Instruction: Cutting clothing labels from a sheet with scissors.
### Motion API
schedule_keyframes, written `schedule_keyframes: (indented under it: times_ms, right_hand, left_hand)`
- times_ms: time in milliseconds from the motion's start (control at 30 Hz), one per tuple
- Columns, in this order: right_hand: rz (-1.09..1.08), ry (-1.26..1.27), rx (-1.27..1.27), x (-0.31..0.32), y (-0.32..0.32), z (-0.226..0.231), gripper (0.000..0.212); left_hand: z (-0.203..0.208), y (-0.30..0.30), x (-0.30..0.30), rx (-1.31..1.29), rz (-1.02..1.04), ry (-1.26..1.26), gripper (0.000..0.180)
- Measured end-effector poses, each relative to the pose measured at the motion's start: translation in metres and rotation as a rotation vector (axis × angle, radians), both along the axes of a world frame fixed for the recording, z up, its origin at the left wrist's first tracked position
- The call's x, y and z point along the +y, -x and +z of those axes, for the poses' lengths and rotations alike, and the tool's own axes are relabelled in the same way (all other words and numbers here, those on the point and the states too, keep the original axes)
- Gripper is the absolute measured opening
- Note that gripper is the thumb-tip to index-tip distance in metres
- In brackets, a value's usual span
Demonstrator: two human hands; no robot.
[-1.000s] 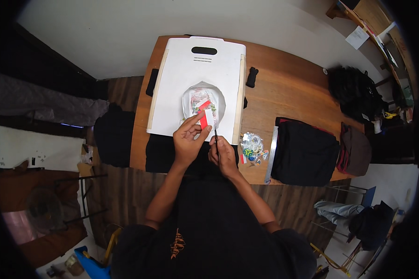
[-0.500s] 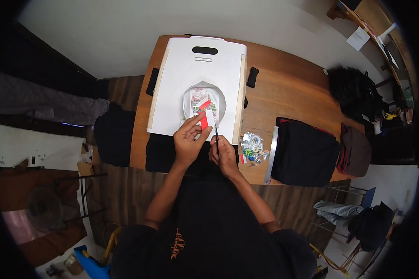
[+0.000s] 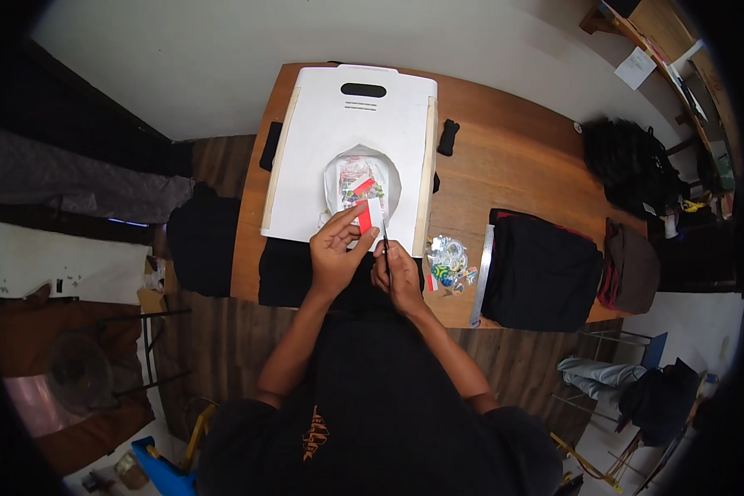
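Left fingers (image 3: 367, 243) pinch a red-and-white paper-like strip (image 3: 369, 218), probably flimsy, best edge-held; right fingers (image 3: 397, 255) clasp a slim dark tool (image 3: 385, 236).

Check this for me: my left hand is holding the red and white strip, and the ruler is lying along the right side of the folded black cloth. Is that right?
Not quite: the ruler lies along the left side of the folded black cloth, as the head view shows. Your left hand is indeed holding the red and white strip.
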State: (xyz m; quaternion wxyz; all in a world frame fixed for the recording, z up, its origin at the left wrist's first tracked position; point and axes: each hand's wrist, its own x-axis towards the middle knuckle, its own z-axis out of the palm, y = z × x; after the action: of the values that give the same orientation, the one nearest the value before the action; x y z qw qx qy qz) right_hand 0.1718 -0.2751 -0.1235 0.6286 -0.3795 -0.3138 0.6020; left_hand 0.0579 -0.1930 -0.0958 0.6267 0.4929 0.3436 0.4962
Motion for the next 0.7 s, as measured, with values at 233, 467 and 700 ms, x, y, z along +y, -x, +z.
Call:
schedule_keyframes:
  times_ms: [233,467,700]
  right_hand:
    - [-0.012,-0.019,-0.001,-0.0004,0.0013,-0.0061,0.035]
    - [-0.002,-0.004,0.029,0.0007,-0.0002,0.0007,0.035]
    - [-0.026,0.001,0.034,-0.0008,-0.0015,-0.0050,0.034]
  left_hand:
    - [-0.0024,-0.0013,-0.0006,-0.009,0.000,-0.025,0.047]
    - [-0.0051,0.0005,-0.0018,-0.005,-0.031,-0.022,0.047]
    - [-0.0006,-0.0004,-0.0036,0.011,-0.062,-0.023,0.048]
